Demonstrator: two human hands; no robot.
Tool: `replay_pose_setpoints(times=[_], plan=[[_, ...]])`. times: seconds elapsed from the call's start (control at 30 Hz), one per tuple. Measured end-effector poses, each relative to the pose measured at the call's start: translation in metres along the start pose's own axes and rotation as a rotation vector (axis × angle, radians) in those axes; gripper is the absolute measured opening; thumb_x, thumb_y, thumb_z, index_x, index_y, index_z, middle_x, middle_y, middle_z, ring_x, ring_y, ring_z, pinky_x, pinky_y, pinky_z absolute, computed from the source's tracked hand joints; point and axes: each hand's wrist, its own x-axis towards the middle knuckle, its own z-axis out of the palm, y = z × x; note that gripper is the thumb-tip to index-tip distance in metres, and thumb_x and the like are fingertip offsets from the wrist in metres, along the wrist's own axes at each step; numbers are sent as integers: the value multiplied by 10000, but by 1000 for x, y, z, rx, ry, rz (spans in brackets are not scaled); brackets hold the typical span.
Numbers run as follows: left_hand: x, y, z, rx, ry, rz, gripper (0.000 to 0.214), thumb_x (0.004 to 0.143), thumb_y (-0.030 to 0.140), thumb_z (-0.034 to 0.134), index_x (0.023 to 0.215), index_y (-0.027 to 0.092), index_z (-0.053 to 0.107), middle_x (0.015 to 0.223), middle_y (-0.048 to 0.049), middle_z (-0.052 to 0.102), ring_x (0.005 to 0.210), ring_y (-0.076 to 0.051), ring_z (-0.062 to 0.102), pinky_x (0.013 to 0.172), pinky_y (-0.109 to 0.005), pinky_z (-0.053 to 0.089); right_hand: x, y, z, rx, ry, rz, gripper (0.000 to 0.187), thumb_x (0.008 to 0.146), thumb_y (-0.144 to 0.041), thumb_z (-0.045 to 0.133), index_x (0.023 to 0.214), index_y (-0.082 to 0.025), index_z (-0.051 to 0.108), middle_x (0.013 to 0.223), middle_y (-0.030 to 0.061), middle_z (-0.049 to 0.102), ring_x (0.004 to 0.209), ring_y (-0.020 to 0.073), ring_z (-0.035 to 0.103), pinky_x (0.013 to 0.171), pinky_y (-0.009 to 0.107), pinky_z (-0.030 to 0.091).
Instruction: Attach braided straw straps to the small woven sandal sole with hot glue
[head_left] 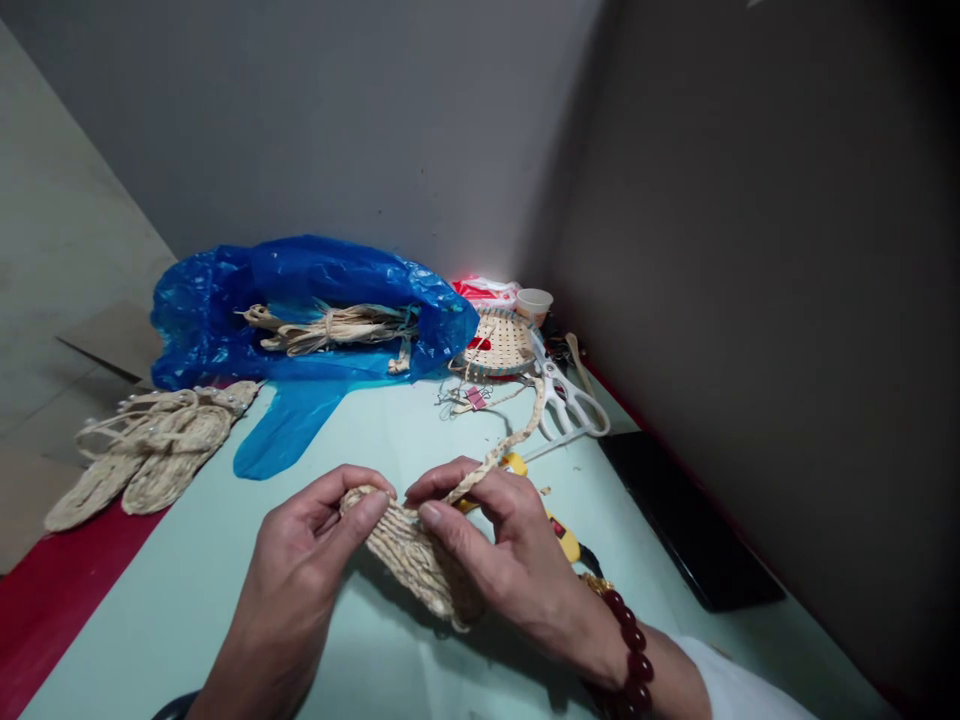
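Note:
Between my hands is a woven straw sole, made of braided cord laid in close rows and tilted above the table. My left hand pinches its upper left end between thumb and fingers. With thumb and forefinger, my right hand grips its upper right edge, where a loose straw braid leaves the sole and runs over the forefinger toward the scissors. The palm side of the right hand and the sole's lower right end are partly hidden. A bead bracelet circles the right wrist.
A blue plastic bag with a tied straw bundle lies at the back. Straw sandals rest at the left edge. White scissors, a woven basket and a cup are back right. A black phone-like slab lies near the right wall.

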Motion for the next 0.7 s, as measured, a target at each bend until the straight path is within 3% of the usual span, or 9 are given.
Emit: replay_pose_setpoints(times=[0.23,0.5,0.7], plan=[[-5,10,10,-182,-68,-23,152,783,356,783,830,230,712,767,13,674,682,-134,580,615,-199,478,6,-4,-7,62,-17,-21,75,920,-176,654,889,-192,720,859,-3,747,815,136,677,762,245,487],[-6,6,4,167,-75,135,208,844,476,704,859,269,726,818,-5,674,786,-193,603,621,-225,485,10,-6,-8,220,45,55,137,889,-227,723,761,-188,691,716,-29,698,661,112,638,631,222,482],[-7,2,-1,312,-81,165,255,881,531,631,928,289,697,873,-11,688,817,-217,629,621,-250,485,8,-6,-5,296,76,174,181,806,-287,811,706,-184,701,672,-21,712,615,117,638,603,228,493]])
